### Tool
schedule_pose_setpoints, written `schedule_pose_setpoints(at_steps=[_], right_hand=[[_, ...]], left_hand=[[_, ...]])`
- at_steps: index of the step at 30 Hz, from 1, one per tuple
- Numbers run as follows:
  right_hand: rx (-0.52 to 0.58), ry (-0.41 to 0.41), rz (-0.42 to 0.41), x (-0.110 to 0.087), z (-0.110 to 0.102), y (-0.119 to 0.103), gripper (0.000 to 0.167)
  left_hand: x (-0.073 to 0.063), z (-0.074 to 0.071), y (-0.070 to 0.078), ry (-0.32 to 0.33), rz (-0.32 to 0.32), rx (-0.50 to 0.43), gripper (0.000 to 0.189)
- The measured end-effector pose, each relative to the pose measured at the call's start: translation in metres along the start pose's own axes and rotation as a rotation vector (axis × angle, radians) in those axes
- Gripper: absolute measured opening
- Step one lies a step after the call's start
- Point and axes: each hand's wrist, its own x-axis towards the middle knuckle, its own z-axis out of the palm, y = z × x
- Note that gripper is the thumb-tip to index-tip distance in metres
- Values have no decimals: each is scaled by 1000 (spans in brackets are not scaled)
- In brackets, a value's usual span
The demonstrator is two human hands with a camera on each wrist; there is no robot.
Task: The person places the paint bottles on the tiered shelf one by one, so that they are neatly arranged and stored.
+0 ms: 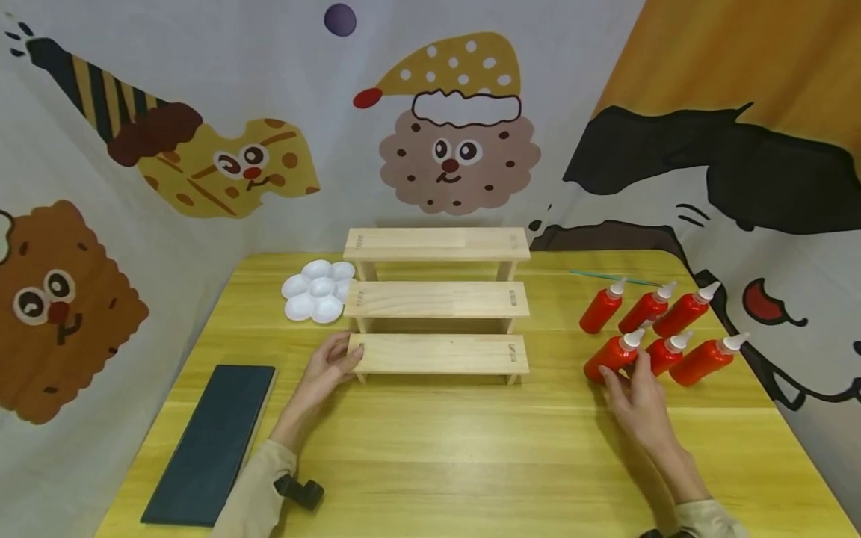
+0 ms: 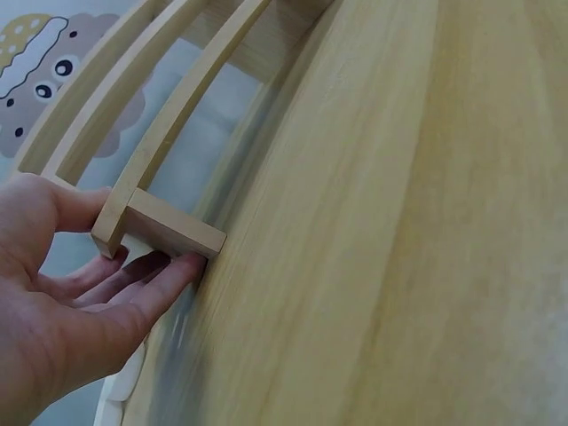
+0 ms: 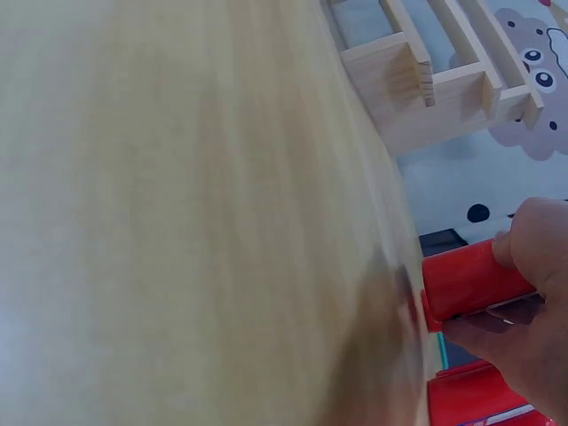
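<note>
On the tabletop (image 1: 430, 456) stands the three-tier wooden display rack (image 1: 437, 354), its lowest tier's left end pinched by the left hand (image 1: 327, 366). To the rack's right, the right hand's (image 1: 642, 400) fingers, partly closed, grip the front-left red squeeze bottle (image 1: 608, 360). Grasping seems the step in hand; the next move probably calls for clearing the neighbouring bottle (image 1: 666, 359).

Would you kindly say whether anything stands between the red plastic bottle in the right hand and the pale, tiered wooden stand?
Nothing visible does: only yellow wood-grain tabletop separates the red plastic bottle in the right hand from the tiered stand.
</note>
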Motion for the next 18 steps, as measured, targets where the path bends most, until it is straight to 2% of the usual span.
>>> schedule_pose_setpoints(at_steps=[5,9,12,18], right_hand=[[-30,-1,-3,9,1,-8,53],[11,-7,-56,20,6,-17,53],[15,8,-94,27,8,-26,54],[63,37,-162,50,13,-55,55]], left_hand=[[-1,-4,-2,-3,-4,8,62],[-2,-8,-2,8,-13,7,60],[-2,-7,-1,-11,-6,8,62],[1,-3,0,-26,8,8,63]])
